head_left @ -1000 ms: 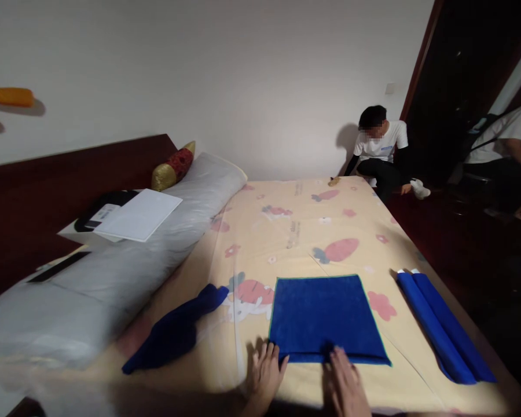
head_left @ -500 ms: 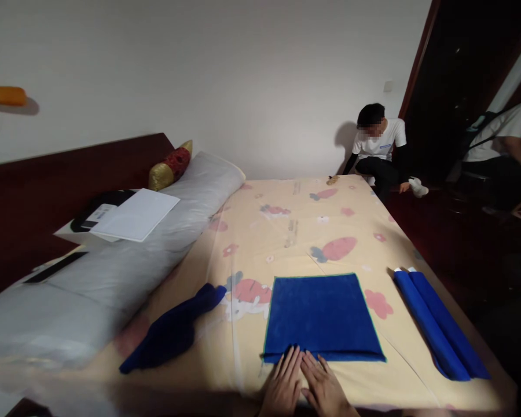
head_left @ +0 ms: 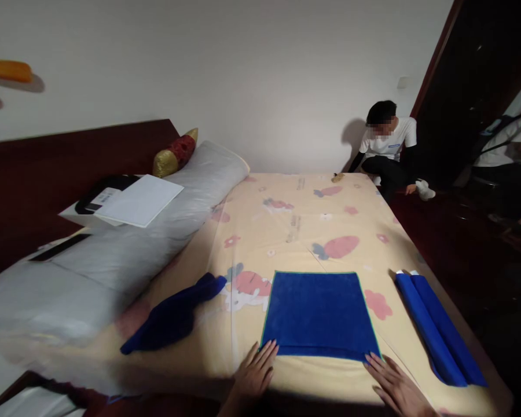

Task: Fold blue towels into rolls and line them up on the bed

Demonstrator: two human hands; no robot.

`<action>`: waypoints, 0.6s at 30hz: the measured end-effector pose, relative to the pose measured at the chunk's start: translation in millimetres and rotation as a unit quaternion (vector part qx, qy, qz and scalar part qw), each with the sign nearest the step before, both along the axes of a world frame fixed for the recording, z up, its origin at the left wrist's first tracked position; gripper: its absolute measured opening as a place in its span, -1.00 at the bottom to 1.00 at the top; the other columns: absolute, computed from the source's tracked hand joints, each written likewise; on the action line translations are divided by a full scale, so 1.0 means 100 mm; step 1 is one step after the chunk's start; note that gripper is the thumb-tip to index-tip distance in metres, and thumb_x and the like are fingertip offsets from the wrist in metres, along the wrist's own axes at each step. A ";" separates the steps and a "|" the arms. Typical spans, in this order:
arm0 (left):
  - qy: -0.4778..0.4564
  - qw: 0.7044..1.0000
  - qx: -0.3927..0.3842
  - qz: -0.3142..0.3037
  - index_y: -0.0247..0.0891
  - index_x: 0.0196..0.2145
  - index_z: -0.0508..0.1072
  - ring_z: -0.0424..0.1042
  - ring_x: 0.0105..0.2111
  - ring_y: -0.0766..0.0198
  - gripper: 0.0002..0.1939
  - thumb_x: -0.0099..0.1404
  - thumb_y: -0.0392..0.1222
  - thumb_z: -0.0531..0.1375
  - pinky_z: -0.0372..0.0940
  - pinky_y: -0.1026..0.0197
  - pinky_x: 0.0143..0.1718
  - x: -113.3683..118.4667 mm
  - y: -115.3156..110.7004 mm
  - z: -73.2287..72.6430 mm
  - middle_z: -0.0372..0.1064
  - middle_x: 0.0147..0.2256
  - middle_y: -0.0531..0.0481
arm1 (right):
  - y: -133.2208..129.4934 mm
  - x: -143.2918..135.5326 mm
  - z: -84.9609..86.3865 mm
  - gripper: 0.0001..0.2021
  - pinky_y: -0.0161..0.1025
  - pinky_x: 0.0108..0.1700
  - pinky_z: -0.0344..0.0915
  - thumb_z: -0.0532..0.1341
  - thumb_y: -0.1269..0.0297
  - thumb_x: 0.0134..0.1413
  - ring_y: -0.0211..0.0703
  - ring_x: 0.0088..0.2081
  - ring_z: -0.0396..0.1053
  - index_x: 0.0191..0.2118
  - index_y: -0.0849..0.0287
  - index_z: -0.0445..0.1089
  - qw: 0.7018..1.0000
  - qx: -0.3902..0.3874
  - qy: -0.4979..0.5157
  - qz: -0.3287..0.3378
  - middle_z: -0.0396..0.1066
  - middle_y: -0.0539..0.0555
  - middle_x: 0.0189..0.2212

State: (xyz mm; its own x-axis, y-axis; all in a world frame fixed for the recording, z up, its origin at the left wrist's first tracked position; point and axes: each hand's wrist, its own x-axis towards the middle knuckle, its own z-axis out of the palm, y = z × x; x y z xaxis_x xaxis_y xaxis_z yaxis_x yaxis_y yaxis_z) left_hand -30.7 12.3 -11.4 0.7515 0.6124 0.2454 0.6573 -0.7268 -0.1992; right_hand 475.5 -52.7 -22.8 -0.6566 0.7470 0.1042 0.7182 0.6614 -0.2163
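A blue towel (head_left: 319, 313) with a thin green border lies spread flat on the bed, its near edge turned over in a narrow fold. My left hand (head_left: 256, 370) rests at the towel's near left corner, fingers stretched out over the fold. At the near right corner my right hand (head_left: 393, 379) touches the edge with its fingers extended. To the left a crumpled dark blue cloth (head_left: 173, 318) lies on the sheet. Two blue rolls (head_left: 438, 330), side by side, lie to the right.
The patterned bed sheet (head_left: 286, 249) stretches to the wall. A grey bolster-like bundle (head_left: 156, 255) carries a white board (head_left: 141, 200) along the headboard (head_left: 69, 162). A seated person (head_left: 391, 145) is by the far corner, and another person (head_left: 512, 145) sits at far right.
My hands have moved apart, from together at the middle of the towel's near edge out to its two near corners. The view has shifted slightly.
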 end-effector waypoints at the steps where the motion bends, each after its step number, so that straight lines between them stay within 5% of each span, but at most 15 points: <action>1: 0.005 1.000 0.007 -0.004 -0.16 0.34 0.01 0.17 0.23 0.27 -0.44 0.43 -0.12 -0.05 -0.09 0.14 0.29 -0.01 0.00 0.01 0.15 0.26 0.00 | -0.03 0.04 -0.03 -0.38 -0.27 0.29 0.05 0.06 0.16 0.30 -0.20 0.29 0.08 0.38 -0.08 -0.19 1.000 0.005 0.002 -0.015 0.02 -0.04 0.30; 11: 0.018 0.998 -0.001 0.061 -0.06 0.25 0.24 0.37 -0.02 0.18 -0.40 0.27 -0.39 0.01 0.08 0.08 0.12 -0.11 0.01 -0.33 0.46 0.00 0.02 | -0.02 0.21 -0.50 -0.42 -0.16 0.10 0.08 0.08 0.35 0.15 -0.07 0.07 0.34 0.29 -0.12 0.13 0.989 0.129 -0.036 -0.069 0.35 -0.08 0.12; 18: -0.043 0.994 -0.068 0.075 -0.06 0.15 0.33 0.35 -0.02 0.24 -0.44 0.26 -0.47 0.00 0.05 0.08 0.16 -0.08 0.15 -0.30 0.45 -0.07 0.06 | 0.03 0.02 -0.39 -0.62 -0.12 0.03 0.12 0.11 0.37 0.11 -0.09 -0.04 0.34 0.04 -0.05 0.40 0.975 0.152 -0.006 -0.159 0.43 0.04 -0.02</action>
State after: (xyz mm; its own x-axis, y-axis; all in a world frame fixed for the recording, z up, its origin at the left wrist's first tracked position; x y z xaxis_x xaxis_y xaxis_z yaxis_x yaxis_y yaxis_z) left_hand -38.8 27.1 -41.3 0.6298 0.7472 0.2123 0.7701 -0.6364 -0.0444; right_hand 477.6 -49.6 -61.4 -0.3987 0.8487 0.3473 0.8990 0.4366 -0.0349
